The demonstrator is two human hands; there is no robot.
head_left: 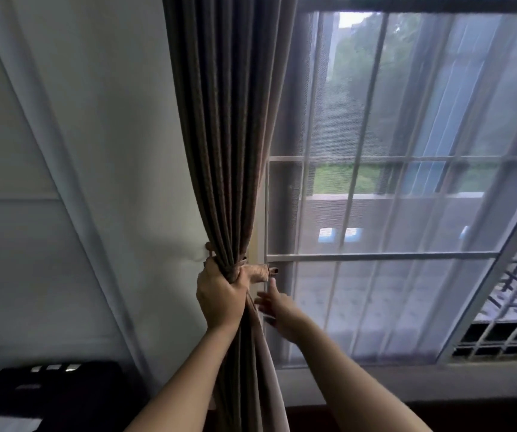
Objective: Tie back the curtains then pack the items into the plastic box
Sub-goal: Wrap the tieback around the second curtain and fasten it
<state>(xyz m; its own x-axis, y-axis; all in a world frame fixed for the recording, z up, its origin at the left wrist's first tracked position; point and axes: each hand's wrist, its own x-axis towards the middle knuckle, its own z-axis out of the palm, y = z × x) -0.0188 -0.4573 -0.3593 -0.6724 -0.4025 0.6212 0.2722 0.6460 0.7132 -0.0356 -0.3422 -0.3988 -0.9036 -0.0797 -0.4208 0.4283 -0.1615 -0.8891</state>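
At the far left, low in the view, a dark case (48, 391) with pale strips is seen against the white wall (79, 151); what it is cannot be told. Next to the right, the brown curtain (229, 135) hangs as a gathered bundle between wall and window, its long axis running near vertical, from the top of the view down past the arms, pinched narrow at the waist and flaring out above. That waist is clamped in the left hand (220, 294), fingers closed round the folds. Just above the knuckles, on the wall side, a small hook or knob (209, 246) seems to be fixed, though it is too small to be made out surely. A tieback (258, 272) in matching cloth pokes out rightward from the fist, its free end pointing at the window (406, 182). The right hand (274, 304) is held just below that end with fingers spread apart, gripping nothing. Further right, a sheer curtain (438, 275) is drawn over the panes. The step in hand is judged to be the tying: it is best done with the folds kept squeezed tight by the left hand while the loose end is taken by the right, passed round the bundle and carried back to the wall fixing, so that no pleat slips free. The plastic box is not in view, so packing is judged not yet begun.
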